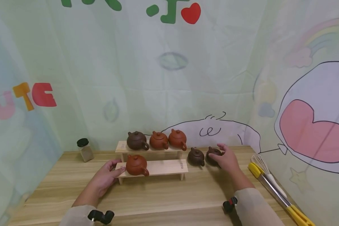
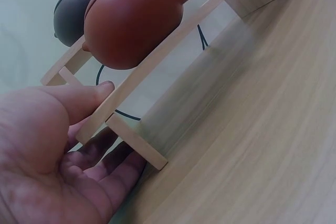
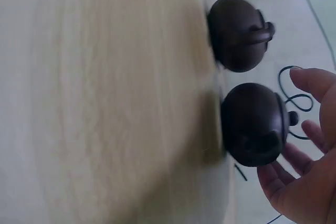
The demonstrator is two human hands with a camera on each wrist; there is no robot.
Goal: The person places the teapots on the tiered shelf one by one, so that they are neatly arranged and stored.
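Observation:
My left hand grips the left end of the lower tier of a wooden stand, thumb above the board and fingers below, as the left wrist view shows. Close to that thumb, a reddish-brown teapot sits on the lower board. Over at the right, my right hand reaches around a dark brown teapot on the table. Its thumb stands apart from the pot, while the other fingers are spread by the pot's side; whether they touch it I cannot tell. A second dark teapot stands between that one and the stand.
On the upper tier are a dark teapot and two reddish ones. A black-lidded jar stands at the table's back left. Yellow-tipped tongs and a whisk lie along the right edge. A printed curtain hangs behind.

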